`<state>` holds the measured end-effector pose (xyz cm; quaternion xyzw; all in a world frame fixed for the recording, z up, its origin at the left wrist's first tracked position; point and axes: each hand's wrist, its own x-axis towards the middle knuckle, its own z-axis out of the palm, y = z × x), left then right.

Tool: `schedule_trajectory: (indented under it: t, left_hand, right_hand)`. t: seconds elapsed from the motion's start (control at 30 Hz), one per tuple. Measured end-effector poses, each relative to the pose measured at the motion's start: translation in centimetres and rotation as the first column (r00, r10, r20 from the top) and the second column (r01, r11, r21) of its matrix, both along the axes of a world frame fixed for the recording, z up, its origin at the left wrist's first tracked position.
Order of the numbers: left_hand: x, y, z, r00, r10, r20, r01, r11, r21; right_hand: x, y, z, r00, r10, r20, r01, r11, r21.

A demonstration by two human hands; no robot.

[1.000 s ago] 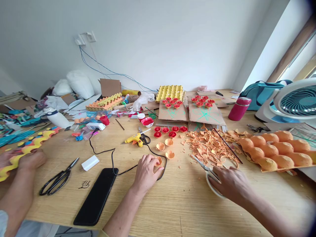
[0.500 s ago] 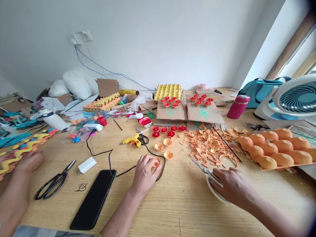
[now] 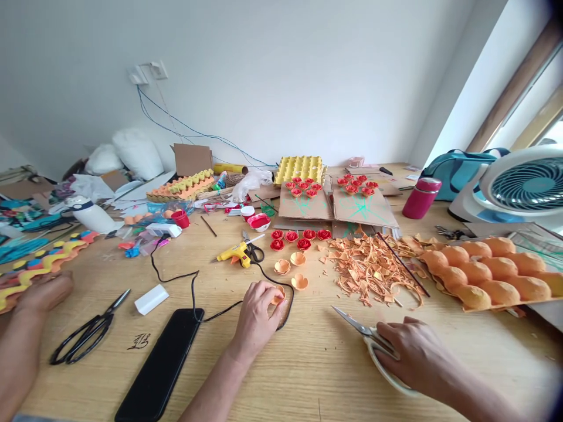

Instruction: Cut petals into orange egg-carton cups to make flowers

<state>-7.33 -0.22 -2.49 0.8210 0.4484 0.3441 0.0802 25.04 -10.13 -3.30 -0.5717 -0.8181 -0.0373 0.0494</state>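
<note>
Your right hand point(image 3: 411, 354) has drawn the scissors point(image 3: 365, 331) back toward you, so the tip now lies clear of the orange scraps point(image 3: 373, 272), while your left hand has stayed at its place. Watch the black cord point(image 3: 289, 313): it loops around the right side of the orange cup point(image 3: 278, 296) and passes behind your left hand point(image 3: 257, 313), so a sideways sweep of that wrist could snag it and pull on the yellow glue gun point(image 3: 235, 253). Should the scissors swing in carelessly, the point, aimed up and left, might nick the cord or your fingertips. Squeezing hard could also crack the cup, which looks thin, and a push forward might knock the loose orange cups point(image 3: 299, 282) just beyond. As for pose, your left forearm comes up from the bottom edge, wrist low, fingers bent over; thumb and fingertips are nearly together with the cup between them, close to the tabletop, though how firmly you cannot tell from this view. Your right forearm slants in from the lower right, palm down, fingers curled around the scissor handles; the blades look together, and whether each finger sits inside a loop is hidden.
</note>
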Motion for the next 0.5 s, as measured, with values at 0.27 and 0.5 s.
schedule_trajectory:
  t: [0.27,0.5]
  left_hand:
    - [-0.1,0.0,0.0,1.0,-0.004,0.021,0.004,1.0,0.007]
    - [-0.1,-0.2,0.1,1.0,-0.01,0.023,0.01,1.0,-0.018]
  right_hand:
    - [-3.0,3.1,1.8,0.969,-0.247,0.009,0.247,0.969,-0.017]
    - [-5.9,5.5,1.4,0.962,-0.272,0.013,0.273,0.962,-0.023]
